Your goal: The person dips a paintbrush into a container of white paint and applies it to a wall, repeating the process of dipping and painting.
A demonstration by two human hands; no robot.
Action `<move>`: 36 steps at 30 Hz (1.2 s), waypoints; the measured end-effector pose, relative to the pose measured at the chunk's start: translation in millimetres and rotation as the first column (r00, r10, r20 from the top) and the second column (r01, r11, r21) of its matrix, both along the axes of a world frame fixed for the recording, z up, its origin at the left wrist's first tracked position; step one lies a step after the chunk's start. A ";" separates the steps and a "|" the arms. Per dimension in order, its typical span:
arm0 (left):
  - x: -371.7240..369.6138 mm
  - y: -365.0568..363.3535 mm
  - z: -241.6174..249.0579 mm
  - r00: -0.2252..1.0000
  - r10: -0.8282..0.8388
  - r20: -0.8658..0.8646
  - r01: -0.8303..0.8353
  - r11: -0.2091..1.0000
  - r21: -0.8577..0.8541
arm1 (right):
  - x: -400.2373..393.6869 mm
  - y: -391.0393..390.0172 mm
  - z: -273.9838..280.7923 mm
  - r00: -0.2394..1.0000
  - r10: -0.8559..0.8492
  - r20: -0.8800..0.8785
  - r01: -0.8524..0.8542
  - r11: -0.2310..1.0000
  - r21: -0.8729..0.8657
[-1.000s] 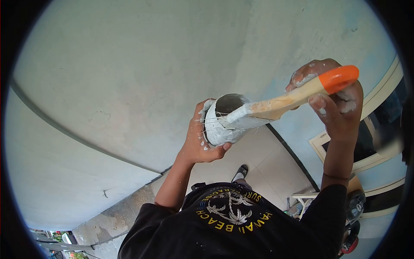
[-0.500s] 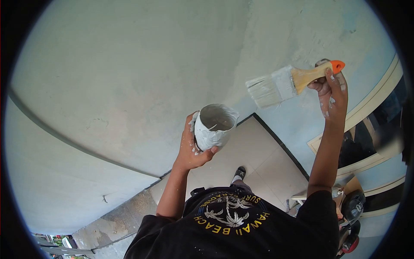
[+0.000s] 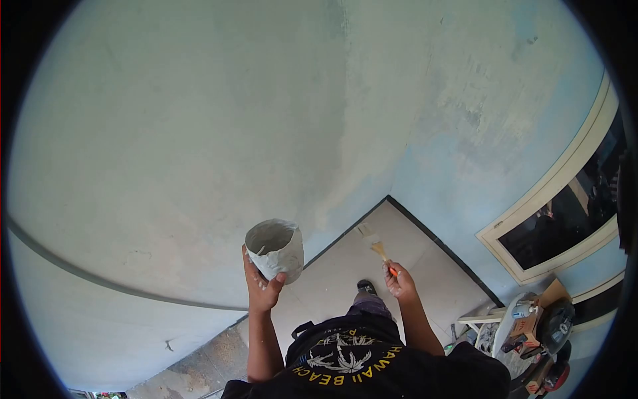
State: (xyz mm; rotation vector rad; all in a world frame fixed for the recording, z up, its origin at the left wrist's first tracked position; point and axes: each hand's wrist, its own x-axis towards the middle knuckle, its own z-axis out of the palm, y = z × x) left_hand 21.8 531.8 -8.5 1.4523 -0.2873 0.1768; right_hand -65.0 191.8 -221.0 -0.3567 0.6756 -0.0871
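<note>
My left hand (image 3: 263, 286) is wrapped round a paint-smeared white container (image 3: 284, 256), its open top tilted toward the camera. Lower and to the right, my right hand (image 3: 399, 280) grips a paintbrush (image 3: 378, 249) by the orange-tipped end of its wooden handle. The whitish bristles point up and left, over the tiled floor in view. White paint marks both hands. Some of the container's inside shows grey, and its contents cannot be made out.
A patchy green-grey and pale blue wall (image 3: 266, 120) rises in front. At the right is a cream-framed window (image 3: 551, 233). Below it stand a cardboard box (image 3: 528, 326), a black bag (image 3: 557, 324) and other items. A dark skirting edge borders the tiled floor (image 3: 425, 279).
My right hand with the brush has dropped down and left, away from the upper right. The container in my left hand is lower and further left. The view has shifted, showing more window and clutter.
</note>
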 end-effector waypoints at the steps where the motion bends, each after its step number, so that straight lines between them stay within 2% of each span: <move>1: 5.5 -6.0 -2.5 1.000 0.026 -0.013 -0.026 1.000 -0.004 | 12.1 2.4 -3.4 0.999 0.029 -0.023 -0.029 1.000 -0.005; 3: 10.0 -17.2 -10.3 1.000 0.024 -0.019 -0.025 0.999 -0.025 | 31.3 5.6 -0.3 0.997 0.065 -0.029 -0.065 0.998 -0.004; 5: 22.4 -25.6 -17.0 0.998 0.052 -0.036 -0.053 0.998 -0.026 | 65.3 6.5 22.4 0.980 0.174 0.093 -0.181 0.981 0.068; 6: 32.4 -40.9 -17.1 0.998 0.047 -0.046 -0.050 0.997 -0.059 | 85.6 -10.3 19.1 0.909 0.339 0.241 -0.345 0.939 -0.020; 7: 40.0 -56.9 -19.8 0.997 0.040 -0.063 -0.046 0.995 -0.090 | 113.2 -23.0 35.4 0.900 0.345 0.266 -0.352 0.936 -0.021; 9: 45.7 -73.4 -28.2 0.996 0.031 -0.082 -0.041 0.993 -0.113 | 140.1 -37.2 66.2 0.764 0.585 0.273 -0.526 0.809 -0.261; 10: 51.2 -84.6 -28.5 0.996 0.019 -0.085 -0.028 0.994 -0.108 | 156.1 -47.6 75.3 0.744 0.629 0.225 -0.544 0.766 -0.343; 11: 55.7 -96.0 -28.6 0.996 0.008 -0.090 -0.017 0.995 -0.103 | 172.8 -59.8 76.6 0.735 0.635 0.238 -0.552 0.764 -0.335; 13: 61.0 -113.7 -31.0 0.995 0.038 -0.088 -0.047 0.993 -0.111 | 203.4 -77.8 79.7 0.690 0.718 0.089 -0.573 0.618 -0.538; 14: 64.5 -124.6 -30.9 0.993 0.073 -0.092 -0.084 0.990 -0.113 | 217.4 -86.8 80.7 0.678 0.729 0.098 -0.584 0.615 -0.531; 16: 62.1 -127.9 -35.6 0.987 0.129 -0.093 -0.139 0.983 -0.118 | 229.1 -84.2 101.5 0.750 0.617 -0.236 -0.588 0.460 -0.665; 17: 62.7 -132.5 -35.8 0.984 0.151 -0.097 -0.163 0.978 -0.133 | 236.2 -89.3 110.1 0.740 0.631 -0.234 -0.597 0.455 -0.660; 18: 64.7 -139.9 -33.9 0.980 0.171 -0.104 -0.185 0.972 -0.146 | 243.3 -97.5 119.1 0.754 0.559 -0.344 -0.524 0.197 -0.829; 19: 66.0 -141.6 -34.2 0.977 0.185 -0.107 -0.199 0.970 -0.142 | 248.0 -100.1 122.4 0.785 0.455 -0.420 -0.423 -0.100 -0.900; 21: 70.3 -144.5 -36.8 0.976 0.198 -0.093 -0.209 0.969 -0.131 | 265.9 -107.3 111.4 0.781 0.461 -0.422 -0.396 -0.156 -0.905; 23: 71.6 -146.5 -35.5 0.974 0.209 -0.092 -0.219 0.969 -0.114 | 286.4 -113.4 119.5 0.733 0.512 -0.448 -0.294 -0.356 -0.887; 25: 73.0 -153.9 -30.5 0.972 0.218 -0.092 -0.226 0.970 -0.092 | 307.9 -118.5 152.4 0.744 0.549 -0.380 -0.198 -0.362 -0.911; 27: 72.6 -160.2 -25.2 0.975 0.220 -0.042 -0.222 0.972 -0.070 | 319.7 -115.3 231.7 0.788 0.569 -0.234 -0.063 -0.304 -0.951; 29: 66.7 -162.9 -25.5 0.973 0.224 -0.055 -0.228 0.970 -0.086 | 323.4 -110.6 307.0 0.841 0.536 0.071 0.192 -0.172 -0.966; 30: 66.1 -160.9 -27.0 0.976 0.210 -0.052 -0.213 0.975 -0.062 | 329.0 -105.9 333.2 0.806 0.510 0.302 0.404 -0.099 -0.909; 31: 65.0 -160.5 -28.8 0.979 0.198 -0.044 -0.200 0.979 -0.037 | 330.4 -103.3 353.4 0.715 0.468 0.520 0.602 -0.033 -0.798; 32: 62.7 -161.0 -32.2 0.976 0.212 -0.048 -0.214 0.975 -0.054 | 323.1 -104.1 372.8 0.709 0.471 0.525 0.609 -0.033 -0.792; 33: 62.9 -163.4 -32.4 0.975 0.216 -0.041 -0.218 0.974 -0.055 | 316.3 -106.0 391.9 0.733 0.491 0.470 0.539 0.002 -0.842; 34: 61.6 -165.6 -33.0 0.971 0.236 -0.029 -0.238 0.967 -0.088 | 312.9 -105.1 400.8 0.753 0.515 0.410 0.459 0.036 -0.888; 35: 61.3 -165.5 -31.7 0.967 0.254 -0.019 -0.255 0.960 -0.120 | 318.4 -100.2 391.6 0.750 0.518 0.411 0.460 0.039 -0.887; 36: 61.0 -163.5 -28.1 0.967 0.255 -0.021 -0.255 0.960 -0.117 | 329.2 -92.2 366.8 0.751 0.542 0.376 0.483 -0.064 -0.873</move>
